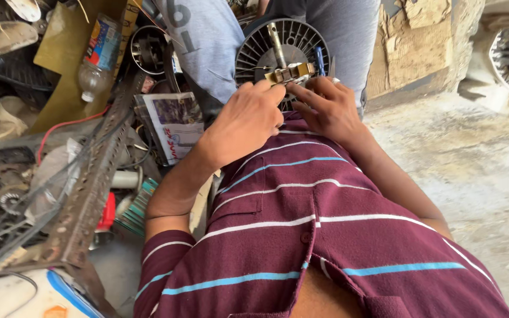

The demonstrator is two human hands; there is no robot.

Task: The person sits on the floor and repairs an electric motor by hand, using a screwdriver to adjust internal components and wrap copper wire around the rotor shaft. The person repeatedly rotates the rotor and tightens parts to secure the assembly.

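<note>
I see my left hand [247, 121] and right hand [325, 109] both pinching a small brass-coloured metal part [290, 73] atop a black finned fan motor [263, 47], held near my striped shirt [325, 235]. Plastic bottle [97, 59] lies left.

**Premises: informal repair workshop**

Floor-level work area with a bare, stained concrete floor [478, 171]. A heap of scrap lies alongside: a perforated metal angle bar [89, 188], loose wires [66, 125] and a fan motor [146, 48]. Torn cardboard [413, 41] lines the wall.
</note>
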